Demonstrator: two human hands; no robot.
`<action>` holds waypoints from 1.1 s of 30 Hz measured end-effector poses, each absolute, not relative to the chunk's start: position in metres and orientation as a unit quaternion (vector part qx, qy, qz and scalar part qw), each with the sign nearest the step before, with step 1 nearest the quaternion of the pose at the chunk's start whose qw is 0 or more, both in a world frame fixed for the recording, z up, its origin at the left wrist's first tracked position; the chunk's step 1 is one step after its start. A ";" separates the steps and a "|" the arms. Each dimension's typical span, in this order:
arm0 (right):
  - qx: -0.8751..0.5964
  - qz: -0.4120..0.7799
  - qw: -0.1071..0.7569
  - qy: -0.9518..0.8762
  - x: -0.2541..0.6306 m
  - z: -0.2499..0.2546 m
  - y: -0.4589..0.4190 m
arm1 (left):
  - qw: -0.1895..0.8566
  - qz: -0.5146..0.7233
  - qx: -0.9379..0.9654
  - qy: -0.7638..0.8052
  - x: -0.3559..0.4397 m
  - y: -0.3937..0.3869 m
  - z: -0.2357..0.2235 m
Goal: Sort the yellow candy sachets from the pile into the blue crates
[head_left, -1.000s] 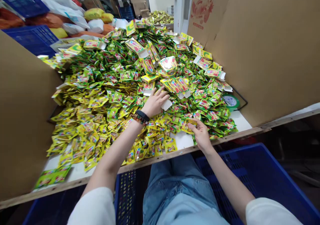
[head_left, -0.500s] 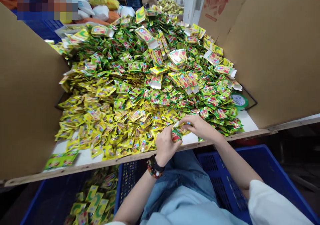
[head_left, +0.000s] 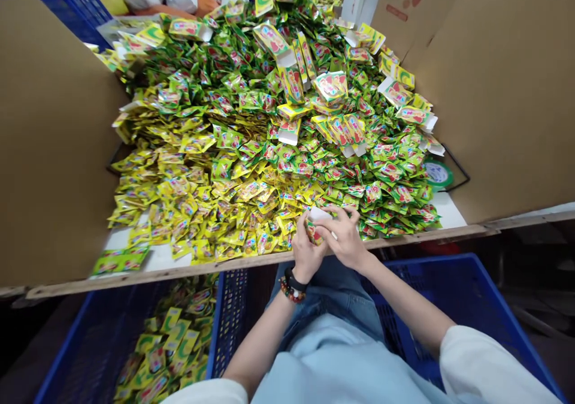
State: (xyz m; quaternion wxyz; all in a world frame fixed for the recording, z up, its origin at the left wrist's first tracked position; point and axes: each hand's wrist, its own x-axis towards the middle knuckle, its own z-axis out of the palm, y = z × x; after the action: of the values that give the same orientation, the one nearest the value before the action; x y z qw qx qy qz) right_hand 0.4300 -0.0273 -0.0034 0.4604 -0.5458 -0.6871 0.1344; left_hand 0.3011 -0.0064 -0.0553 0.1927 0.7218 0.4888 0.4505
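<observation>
A big heap of small green and yellow sachets (head_left: 251, 152) covers the white table (head_left: 444, 212). Several flat printed cartons (head_left: 341, 131) lie on top of the heap. At the table's near edge my left hand (head_left: 303, 251) is closed round a small printed carton (head_left: 314, 227) with a white flap. My right hand (head_left: 344, 239) is closed on the same carton from the right, fingers pressed on its top. Both hands touch each other above my lap.
Tall cardboard sheets wall the table on the left (head_left: 49, 152) and right (head_left: 503, 92). A blue crate (head_left: 148, 344) with filled cartons sits below left, another blue crate (head_left: 453, 296) below right. A green tape roll (head_left: 438, 173) lies at the heap's right edge.
My left hand came back from the heap to the table edge and joined my right hand. Both now grip a small carton, and the view has tilted downward.
</observation>
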 end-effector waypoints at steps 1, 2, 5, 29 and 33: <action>-0.551 0.162 0.495 -0.652 0.430 -0.004 -0.029 | 0.181 0.460 0.724 0.481 0.301 -0.008 -0.055; -0.555 0.195 0.533 -0.608 0.431 -0.004 -0.030 | 0.165 0.472 0.727 0.471 0.301 -0.010 -0.056; -0.537 0.357 0.584 -0.493 0.430 -0.012 -0.030 | 0.123 0.492 0.747 0.429 0.300 -0.015 -0.061; -0.400 0.407 0.452 -0.686 0.425 -0.020 -0.043 | 0.197 0.431 0.758 0.448 0.285 -0.027 -0.046; -0.482 0.329 0.356 -0.730 0.432 -0.013 -0.007 | 0.074 0.436 0.678 0.587 0.198 -0.047 -0.021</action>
State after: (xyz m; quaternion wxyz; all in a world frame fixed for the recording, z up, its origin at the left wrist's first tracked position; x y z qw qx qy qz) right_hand 0.4317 -0.0066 -0.0131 0.3562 -0.4820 -0.7298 0.3290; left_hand 0.1982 -0.0467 -0.0206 0.0736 0.6778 0.5872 0.4363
